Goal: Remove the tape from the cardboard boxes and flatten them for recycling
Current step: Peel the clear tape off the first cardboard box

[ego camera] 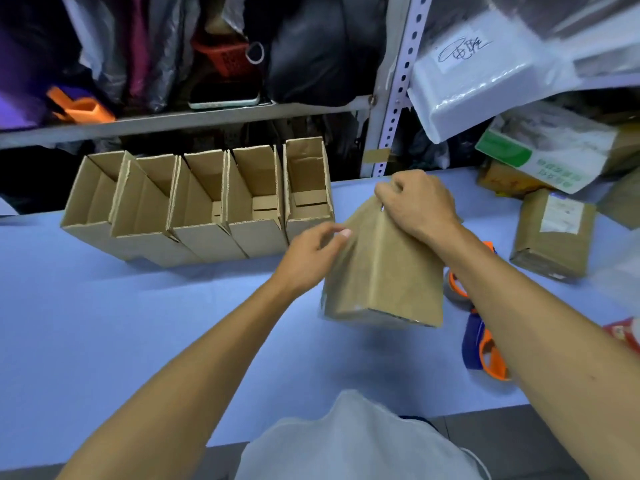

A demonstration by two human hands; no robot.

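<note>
A brown cardboard box [384, 271] stands tilted on the blue table [138, 323], right of centre, with clear tape glinting along its near bottom edge. My right hand [419, 202] grips the box's far top edge, fingers curled over it. My left hand [311, 254] touches the box's left side near the top, fingers bent against the cardboard. A row of several open, empty cardboard boxes [201, 202] stands at the back left of the table.
Tape dispensers in blue and orange [485, 348] lie right of the box, partly under my right forearm. A taped parcel [554, 233] and more packages [543, 150] pile up at the back right. A metal shelf [207, 116] with bags runs behind the table.
</note>
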